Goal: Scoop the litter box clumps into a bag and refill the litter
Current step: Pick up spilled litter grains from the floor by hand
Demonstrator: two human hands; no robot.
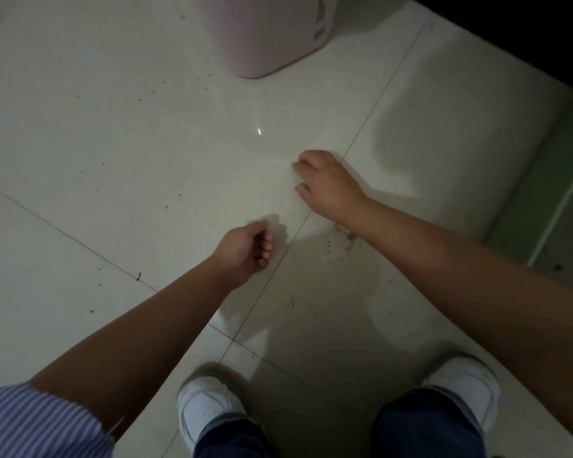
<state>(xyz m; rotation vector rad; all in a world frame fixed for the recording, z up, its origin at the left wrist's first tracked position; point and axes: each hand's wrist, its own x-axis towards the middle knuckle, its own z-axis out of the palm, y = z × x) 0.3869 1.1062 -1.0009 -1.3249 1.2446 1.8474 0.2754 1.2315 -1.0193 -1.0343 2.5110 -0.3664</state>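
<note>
A thin clear plastic bag [258,140] hangs over the tiled floor. It is almost see-through and shows only as faint edges and a glint. My left hand [245,249] has its fingers curled and pinches the bag's near edge. My right hand [325,183], further away and to the right, has bent fingers gripping the bag's other edge. A pale pink plastic container [268,34] stands on the floor beyond the hands, and its top is cut off by the frame. No scoop, litter or clumps inside a box can be seen.
Dark grains and specks [344,238] lie scattered on the cream floor tiles [96,143]. My two white shoes [209,408] stand at the bottom edge. A green strip [543,180] borders the floor on the right, with darkness beyond it.
</note>
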